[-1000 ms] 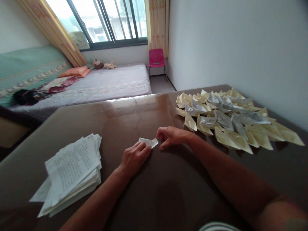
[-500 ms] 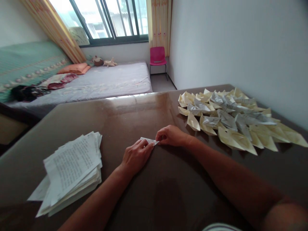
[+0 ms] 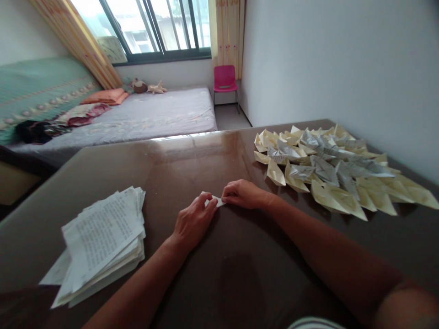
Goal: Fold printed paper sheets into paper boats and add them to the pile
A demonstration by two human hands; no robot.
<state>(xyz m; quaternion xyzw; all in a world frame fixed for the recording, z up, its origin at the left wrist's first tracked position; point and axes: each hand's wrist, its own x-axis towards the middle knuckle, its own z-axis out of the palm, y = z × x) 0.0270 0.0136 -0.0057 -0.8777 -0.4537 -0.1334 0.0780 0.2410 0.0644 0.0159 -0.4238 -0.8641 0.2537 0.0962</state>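
Note:
A small folded piece of printed paper lies on the dark brown table between my hands. My left hand covers its left part, fingers curled and pressing on it. My right hand pinches its right end with closed fingers. Most of the paper is hidden under my fingers.
A stack of printed sheets lies at the left of the table. A heap of folded paper boats, cream and grey, fills the right side near the white wall. Beyond the table are a bed, a pink chair and a window.
The folded paper has been pressed flatter and shows less. My left fingers have curled over it and my hands have drawn closer together.

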